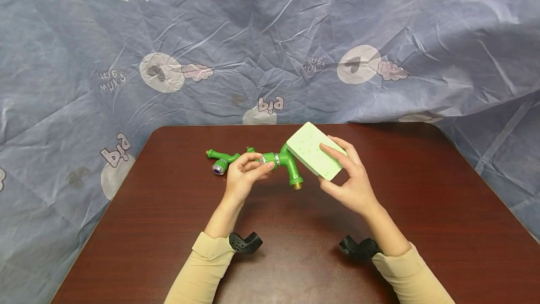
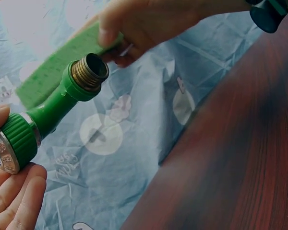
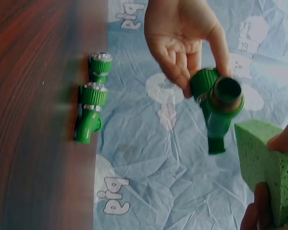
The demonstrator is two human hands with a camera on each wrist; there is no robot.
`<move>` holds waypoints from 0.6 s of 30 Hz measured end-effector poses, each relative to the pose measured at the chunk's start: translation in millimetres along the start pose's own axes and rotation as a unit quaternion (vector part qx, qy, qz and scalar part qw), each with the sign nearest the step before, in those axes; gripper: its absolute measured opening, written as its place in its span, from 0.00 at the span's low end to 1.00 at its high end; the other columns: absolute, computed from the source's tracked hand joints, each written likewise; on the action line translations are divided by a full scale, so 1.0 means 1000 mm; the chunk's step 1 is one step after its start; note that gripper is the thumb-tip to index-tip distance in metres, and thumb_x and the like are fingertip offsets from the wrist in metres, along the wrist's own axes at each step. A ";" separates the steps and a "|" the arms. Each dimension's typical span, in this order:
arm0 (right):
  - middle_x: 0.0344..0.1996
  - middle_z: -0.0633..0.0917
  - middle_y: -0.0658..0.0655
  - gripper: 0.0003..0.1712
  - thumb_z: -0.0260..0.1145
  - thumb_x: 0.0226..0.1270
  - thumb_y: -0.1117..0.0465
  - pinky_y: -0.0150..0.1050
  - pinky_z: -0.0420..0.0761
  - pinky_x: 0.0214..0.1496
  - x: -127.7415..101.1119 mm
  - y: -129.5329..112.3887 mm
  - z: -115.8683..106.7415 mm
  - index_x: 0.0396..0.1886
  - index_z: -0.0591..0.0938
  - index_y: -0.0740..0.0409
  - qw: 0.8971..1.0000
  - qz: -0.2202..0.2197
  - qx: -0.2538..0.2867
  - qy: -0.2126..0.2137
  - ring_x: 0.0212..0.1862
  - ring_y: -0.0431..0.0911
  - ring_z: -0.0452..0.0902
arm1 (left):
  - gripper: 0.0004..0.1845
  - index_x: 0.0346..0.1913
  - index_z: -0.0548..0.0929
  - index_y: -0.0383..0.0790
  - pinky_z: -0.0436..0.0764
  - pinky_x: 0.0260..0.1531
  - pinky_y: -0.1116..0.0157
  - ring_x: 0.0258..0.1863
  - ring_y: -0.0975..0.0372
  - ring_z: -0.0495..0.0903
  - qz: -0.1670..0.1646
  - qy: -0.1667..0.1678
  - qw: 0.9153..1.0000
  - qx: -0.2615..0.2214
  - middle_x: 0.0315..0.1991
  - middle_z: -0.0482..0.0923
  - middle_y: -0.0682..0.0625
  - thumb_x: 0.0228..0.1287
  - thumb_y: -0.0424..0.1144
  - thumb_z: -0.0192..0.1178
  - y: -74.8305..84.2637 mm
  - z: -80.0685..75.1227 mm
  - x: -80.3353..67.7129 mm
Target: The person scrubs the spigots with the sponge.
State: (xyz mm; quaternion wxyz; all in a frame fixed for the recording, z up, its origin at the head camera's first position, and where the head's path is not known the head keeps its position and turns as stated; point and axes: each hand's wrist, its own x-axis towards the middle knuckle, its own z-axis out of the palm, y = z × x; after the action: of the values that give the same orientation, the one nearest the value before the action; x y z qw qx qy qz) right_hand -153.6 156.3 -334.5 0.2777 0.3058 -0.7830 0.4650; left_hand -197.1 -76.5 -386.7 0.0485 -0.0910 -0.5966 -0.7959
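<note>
Left hand (image 1: 244,172) pinching green tap (image 1: 287,163); right hand (image 1: 350,177) gripping sponge (image 1: 314,151).

Dark wooden table (image 1: 422,229), printed blue backdrop (image 1: 270,36)

dark reddish-brown wooden table (image 1: 422,210), a second green tap (image 1: 221,159) lying near its far edge

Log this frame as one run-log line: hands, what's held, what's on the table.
left hand: grips green tap | right hand: holds green sponge against tap | table: second green tap lying untouched
</note>
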 end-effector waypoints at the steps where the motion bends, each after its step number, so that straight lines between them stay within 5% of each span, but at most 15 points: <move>1: 0.58 0.69 0.72 0.33 0.66 0.36 0.81 0.30 0.67 0.49 0.000 0.000 0.001 0.52 0.76 0.72 1.000 -0.005 0.005 -0.003 0.58 0.57 0.65 | 0.14 0.40 0.79 0.34 0.83 0.36 0.50 0.25 0.57 0.84 -0.002 -0.002 1.000 0.002 0.26 0.83 0.50 0.49 0.28 0.68 -0.001 0.000 0.000; 5: 0.60 0.68 0.68 0.36 0.68 0.37 0.79 0.31 0.68 0.50 -0.005 0.009 0.006 0.54 0.77 0.67 0.999 -0.016 0.018 -0.032 0.59 0.54 0.65 | 0.13 0.39 0.79 0.36 0.84 0.33 0.60 0.26 0.60 0.83 -0.005 -0.016 1.000 0.007 0.27 0.82 0.48 0.49 0.28 0.69 -0.003 0.002 -0.001; 18: 0.58 0.68 0.72 0.35 0.68 0.37 0.80 0.31 0.68 0.51 -0.003 -0.007 0.011 0.53 0.76 0.70 0.998 -0.022 0.013 -0.056 0.57 0.60 0.66 | 0.15 0.40 0.79 0.32 0.84 0.30 0.63 0.29 0.61 0.83 0.011 -0.050 0.999 0.019 0.30 0.83 0.46 0.47 0.27 0.70 -0.006 0.006 -0.004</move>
State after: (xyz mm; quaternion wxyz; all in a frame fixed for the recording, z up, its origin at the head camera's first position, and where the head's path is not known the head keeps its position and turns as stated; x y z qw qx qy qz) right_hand -148.4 144.3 -336.8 0.2397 0.3522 -0.7842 0.4512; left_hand -194.2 -69.1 -391.7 0.0285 -0.1362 -0.6120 -0.7785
